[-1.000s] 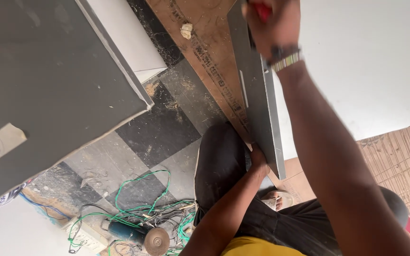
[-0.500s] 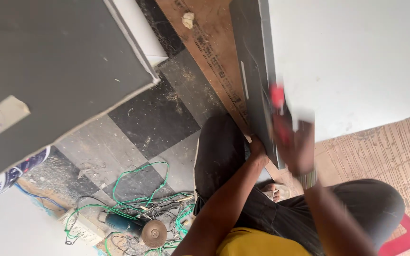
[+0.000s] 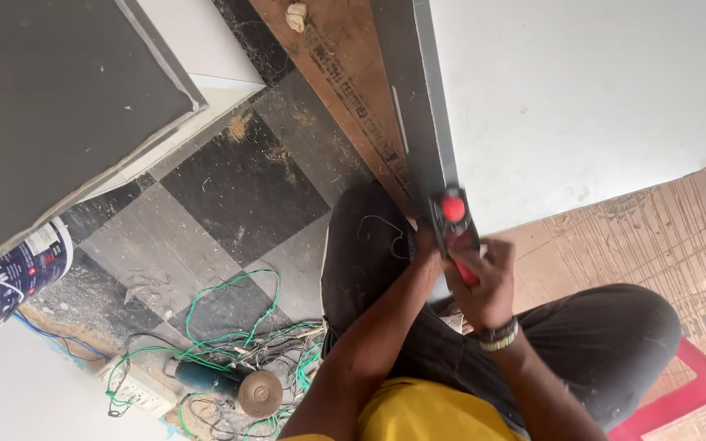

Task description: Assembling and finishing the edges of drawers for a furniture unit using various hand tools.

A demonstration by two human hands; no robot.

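Listing, largest first: white board (image 3: 582, 106) stood on edge, grey edge (image 3: 422, 122) facing the seated person. Red-handled tool (image 3: 454, 230), seemingly a small plane, sits on that edge. Right hand (image 3: 488, 282) wrapped tight around its rear handle. Left hand (image 3: 426, 245) mostly hidden beside it; grip cannot be told.
Risks, judged: tool slipping off the narrow edge toward the left fingers; unclamped board tipping.

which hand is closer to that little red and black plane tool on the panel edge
Right. The right hand grips the red and black hand plane by its rear handle. The left hand sits just beside it, against the grey panel edge, mostly hidden.
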